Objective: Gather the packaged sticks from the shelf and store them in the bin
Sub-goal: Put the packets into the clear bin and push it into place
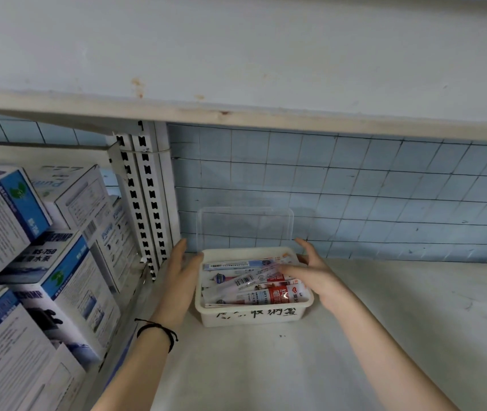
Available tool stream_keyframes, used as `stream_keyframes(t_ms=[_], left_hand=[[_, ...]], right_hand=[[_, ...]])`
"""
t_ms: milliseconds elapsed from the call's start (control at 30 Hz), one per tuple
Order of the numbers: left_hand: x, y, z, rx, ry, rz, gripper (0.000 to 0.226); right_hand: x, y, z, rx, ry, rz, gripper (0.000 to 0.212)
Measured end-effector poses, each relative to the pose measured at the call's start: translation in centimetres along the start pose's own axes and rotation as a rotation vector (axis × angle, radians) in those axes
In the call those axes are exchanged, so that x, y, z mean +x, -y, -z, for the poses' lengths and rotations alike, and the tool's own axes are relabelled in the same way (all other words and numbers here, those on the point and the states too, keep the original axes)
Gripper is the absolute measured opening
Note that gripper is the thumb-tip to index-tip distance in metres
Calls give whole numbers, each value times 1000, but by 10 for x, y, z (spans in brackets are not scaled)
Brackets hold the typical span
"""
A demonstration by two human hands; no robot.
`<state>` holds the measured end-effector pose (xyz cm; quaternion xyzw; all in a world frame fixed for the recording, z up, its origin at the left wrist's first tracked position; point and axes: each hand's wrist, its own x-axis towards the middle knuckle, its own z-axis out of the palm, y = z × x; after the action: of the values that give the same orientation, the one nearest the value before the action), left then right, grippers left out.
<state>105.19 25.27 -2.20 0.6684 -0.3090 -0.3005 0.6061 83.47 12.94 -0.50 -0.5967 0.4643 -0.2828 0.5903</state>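
Sticks lie heaped in the bin on the shelf, left hand open flat against its side, right hand spread over them, holding nothing; best to press packets below the rim.

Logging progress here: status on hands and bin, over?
Left hand open against the bin. Right hand open over packaged sticks inside. Clear lid upright behind. Nothing blocking.

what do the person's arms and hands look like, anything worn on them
Both forearms are bare, no sleeves showing and no gloves. The left hand has a thin black cord bracelet around its wrist. The right hand shows nothing worn: no watch or ring visible.
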Motion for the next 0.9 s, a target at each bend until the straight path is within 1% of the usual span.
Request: stream_keyframes(t_ms=[67,167,200,267,300,333,367,400,433,500,567,667,733,800,900], left_hand=[[2,-8,-2,-50,55,31,59],[7,-19,-10,-96,62,118,38],[7,-22,-11,-102,70,158,44],[15,-12,-11,-137,179,207,72],[15,-10,-10,-197,213,222,73],[15,-9,-9,-273,206,224,64],[10,-16,-11,-311,192,196,53],[10,-16,-11,-344,163,159,46],[9,-18,-13,-372,125,135,42],[10,-19,-13,-436,71,90,41],[7,-17,-13,-514,31,86,38],[0,-13,-12,-576,17,91,36],[-4,-11,-13,-572,20,73,36],[-6,-8,-13,-650,16,110,35],[-11,-4,-13,-707,-8,119,33]], right_hand=[[5,3,0,15,-19,1,84],[15,4,-2,-9,-20,-25,71],[16,3,-2,-38,1,-50,75],[20,-1,-2,-52,37,-77,92],[20,-1,-2,-31,42,-76,94],[17,1,-3,7,39,-59,88],[14,3,-5,53,37,-30,77],[11,4,-5,94,35,6,67],[9,5,-4,113,26,51,62],[2,5,-2,124,-10,121,63],[-5,2,-1,149,-38,178,65],[-12,-4,-3,233,-42,213,47],[-13,-11,-3,311,-54,203,51],[-14,-17,-2,380,-46,160,57],[-18,-24,0,440,-33,98,54]])
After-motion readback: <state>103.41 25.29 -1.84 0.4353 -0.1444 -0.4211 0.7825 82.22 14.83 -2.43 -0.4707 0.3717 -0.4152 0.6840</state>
